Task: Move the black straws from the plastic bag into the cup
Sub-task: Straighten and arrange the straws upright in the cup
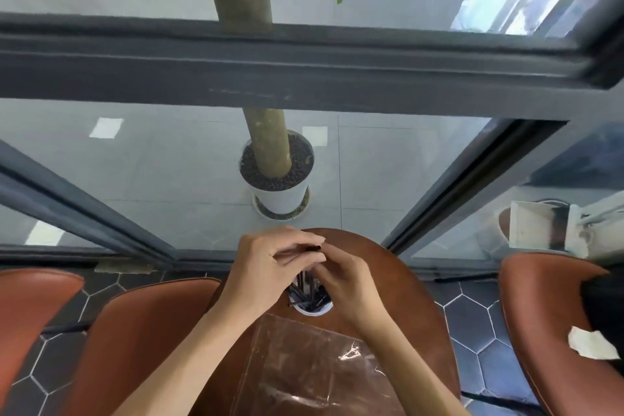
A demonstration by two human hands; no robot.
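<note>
Two bare forearms come into the head view from the bottom edge, one on each side, and narrow toward the wrists. No sleeve or cuff shows on either arm as far as the picture reaches. The left hand and the right hand are both uncovered, without gloves. No ring, watch, bracelet or strap can be made out on the fingers or wrists. The fingernails that show look short and plain. Both hands are slightly blurred.

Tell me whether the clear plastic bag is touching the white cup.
Cannot tell. In the head view, the clear plastic bag's far edge lies right at the white cup's base on the round brown table, but no gap or contact shows plainly.
</note>
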